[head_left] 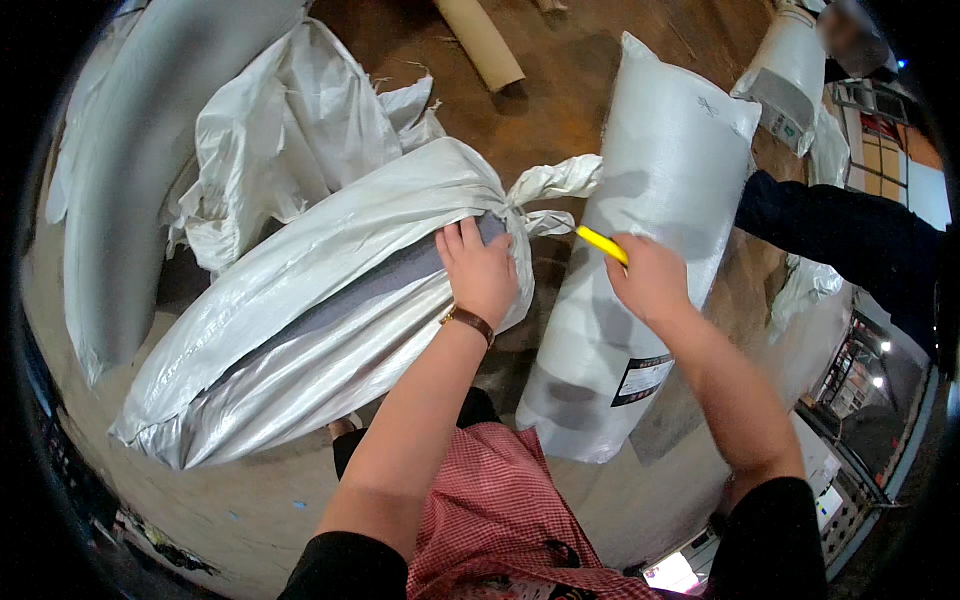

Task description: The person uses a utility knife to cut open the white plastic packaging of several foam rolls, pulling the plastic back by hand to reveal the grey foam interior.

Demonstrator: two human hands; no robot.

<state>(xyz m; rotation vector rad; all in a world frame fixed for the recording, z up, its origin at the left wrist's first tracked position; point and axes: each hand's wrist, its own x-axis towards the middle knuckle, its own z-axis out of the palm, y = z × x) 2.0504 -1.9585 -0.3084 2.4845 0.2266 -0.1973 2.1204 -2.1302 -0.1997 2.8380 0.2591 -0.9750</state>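
Observation:
A long roll wrapped in a white woven plastic sack (330,290) lies across the floor, its end tied in a knot (520,195). My left hand (480,270) presses flat on the sack just below the knot, fingers gripping the bunched plastic. My right hand (650,280) is closed on a yellow-handled cutter (603,244), whose tip points toward the knot. A second white wrapped roll (640,230) lies to the right, under my right hand.
An empty crumpled white sack (290,130) and a bare grey roll (130,170) lie at the left. A cardboard tube (482,40) lies at the top. Another person's dark sleeve (840,230) reaches in from the right, beside another wrapped roll (790,70).

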